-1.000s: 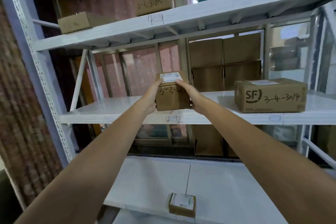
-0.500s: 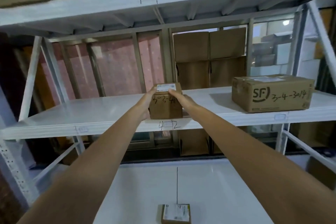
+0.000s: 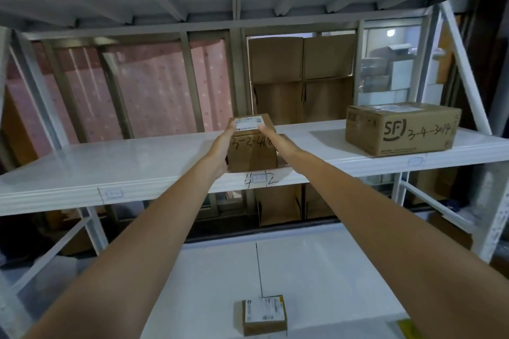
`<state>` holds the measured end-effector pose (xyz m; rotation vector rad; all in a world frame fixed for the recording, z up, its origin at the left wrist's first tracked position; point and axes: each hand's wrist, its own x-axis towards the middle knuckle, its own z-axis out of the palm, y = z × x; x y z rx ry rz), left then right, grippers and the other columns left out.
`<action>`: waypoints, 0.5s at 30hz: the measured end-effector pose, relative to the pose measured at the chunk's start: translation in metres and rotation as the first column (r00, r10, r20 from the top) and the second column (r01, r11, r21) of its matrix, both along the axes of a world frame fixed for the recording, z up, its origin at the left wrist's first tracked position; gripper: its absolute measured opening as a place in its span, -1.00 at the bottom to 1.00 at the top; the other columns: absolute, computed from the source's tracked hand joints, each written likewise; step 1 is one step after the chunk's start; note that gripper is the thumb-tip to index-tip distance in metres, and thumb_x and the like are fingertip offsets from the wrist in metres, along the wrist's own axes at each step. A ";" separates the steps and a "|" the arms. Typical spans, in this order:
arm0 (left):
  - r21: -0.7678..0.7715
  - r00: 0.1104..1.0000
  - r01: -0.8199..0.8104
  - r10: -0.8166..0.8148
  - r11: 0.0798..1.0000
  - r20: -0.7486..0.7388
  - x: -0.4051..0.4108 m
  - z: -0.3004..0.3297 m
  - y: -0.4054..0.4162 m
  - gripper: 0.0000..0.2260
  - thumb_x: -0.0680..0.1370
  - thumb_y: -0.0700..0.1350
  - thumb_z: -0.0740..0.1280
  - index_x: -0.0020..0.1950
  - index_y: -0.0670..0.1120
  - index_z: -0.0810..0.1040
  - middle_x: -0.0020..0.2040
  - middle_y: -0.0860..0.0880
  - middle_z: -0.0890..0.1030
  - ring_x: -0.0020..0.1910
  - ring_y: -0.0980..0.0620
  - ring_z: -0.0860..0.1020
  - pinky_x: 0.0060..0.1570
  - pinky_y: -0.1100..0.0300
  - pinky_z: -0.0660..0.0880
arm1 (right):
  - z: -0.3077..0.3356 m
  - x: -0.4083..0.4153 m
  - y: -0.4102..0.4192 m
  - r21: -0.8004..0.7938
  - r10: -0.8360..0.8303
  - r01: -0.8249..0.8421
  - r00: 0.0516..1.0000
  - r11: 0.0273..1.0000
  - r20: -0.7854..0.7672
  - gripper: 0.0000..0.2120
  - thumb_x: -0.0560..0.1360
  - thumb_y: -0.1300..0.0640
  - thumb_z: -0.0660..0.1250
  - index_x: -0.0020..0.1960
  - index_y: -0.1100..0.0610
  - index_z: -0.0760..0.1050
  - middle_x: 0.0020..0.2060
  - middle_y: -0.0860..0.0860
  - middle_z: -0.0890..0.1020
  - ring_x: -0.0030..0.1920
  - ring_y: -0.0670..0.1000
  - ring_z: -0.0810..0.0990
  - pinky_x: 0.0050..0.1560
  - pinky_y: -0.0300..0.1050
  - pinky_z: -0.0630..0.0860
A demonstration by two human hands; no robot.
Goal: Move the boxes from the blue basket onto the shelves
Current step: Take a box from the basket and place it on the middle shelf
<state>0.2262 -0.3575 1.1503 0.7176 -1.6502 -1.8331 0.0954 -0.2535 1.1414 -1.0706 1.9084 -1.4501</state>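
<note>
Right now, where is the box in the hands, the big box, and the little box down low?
Held box (image 3: 252,154): head view, front face.
Big box (image 3: 413,132): head view, front face.
Little box (image 3: 263,311): head view, top label.

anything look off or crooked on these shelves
Nothing stands out. The small box sits square at the middle shelf edge between both hands; the big box and the little one below lie flat.

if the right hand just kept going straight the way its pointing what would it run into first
Probably the small box it already grips with the left hand. The right hand points toward the shelf's back; beyond lies bare middle shelf, then stacked cartons, though depth is unclear.
</note>
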 end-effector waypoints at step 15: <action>-0.406 0.794 -0.593 0.590 0.696 -0.147 0.052 -0.060 0.040 -0.87 0.54 -0.08 0.25 -0.10 -0.12 0.37 -0.24 0.02 0.44 -0.22 0.02 0.43 -0.17 0.17 0.30 | -0.067 -0.008 0.086 -0.219 -0.484 0.473 0.875 0.853 0.003 -0.59 0.50 -0.28 0.20 -0.02 0.07 0.48 -0.03 0.07 0.63 -0.06 0.01 0.56 -0.06 -0.10 0.35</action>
